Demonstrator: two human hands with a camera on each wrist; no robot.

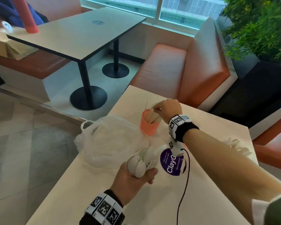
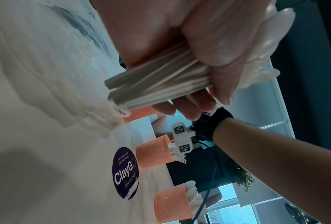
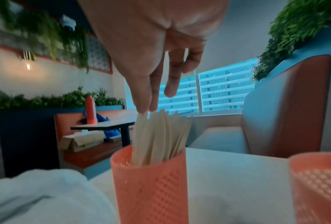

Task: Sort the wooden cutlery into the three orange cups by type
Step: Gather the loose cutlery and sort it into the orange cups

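My left hand (image 1: 137, 175) grips a bundle of pale wooden cutlery (image 1: 141, 161) over the table, spoon bowls sticking out; its handles (image 2: 157, 84) show in the left wrist view. My right hand (image 1: 156, 109) hovers over an orange mesh cup (image 1: 150, 125) and pinches the top of a flat wooden piece (image 3: 141, 130) standing in it among several others. The left wrist view shows three orange cups: this far one (image 2: 139, 115), a middle one (image 2: 154, 152) holding forks, and a near one (image 2: 171, 204) holding spoons. In the head view my right arm hides two cups.
A crumpled clear plastic bag (image 1: 109, 140) lies left of the cup. A purple round sticker (image 1: 170, 163) is on the white table (image 1: 81, 184), and a black cable (image 1: 183, 184) hangs from my right wrist. Orange benches (image 1: 177, 70) lie beyond the far table edge.
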